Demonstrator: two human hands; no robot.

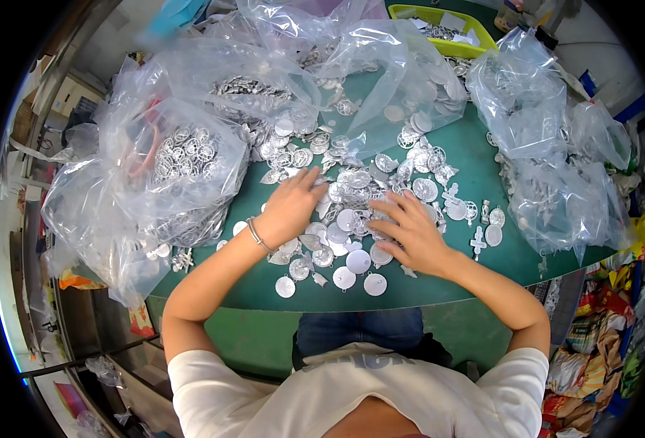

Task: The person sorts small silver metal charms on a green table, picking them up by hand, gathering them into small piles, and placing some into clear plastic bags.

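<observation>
A heap of silver-coloured metal pendants (355, 182) lies across the middle of the green table (257, 281), most of them round medallions with small loops. My left hand (291, 206) rests at the heap's left side, fingers stretched out over the pieces. On the right, my right hand (416, 235) spreads its fingers across the heap's edge, touching medallions; I see nothing gripped in either. Closest to me lie loose round medallions, among them a plain disc (358, 261) between the hands. A cross pendant (478, 241) lies right of my right hand, near an oval medallion (493, 234).
A clear plastic bag (184, 164) full of pendants stands at the left, with another open bag (403, 80) behind the heap. More clear bags (534, 146) line the right side. A yellow-green basket (447, 47) holds metal pieces at the back. Coloured packages (593, 336) are piled below right.
</observation>
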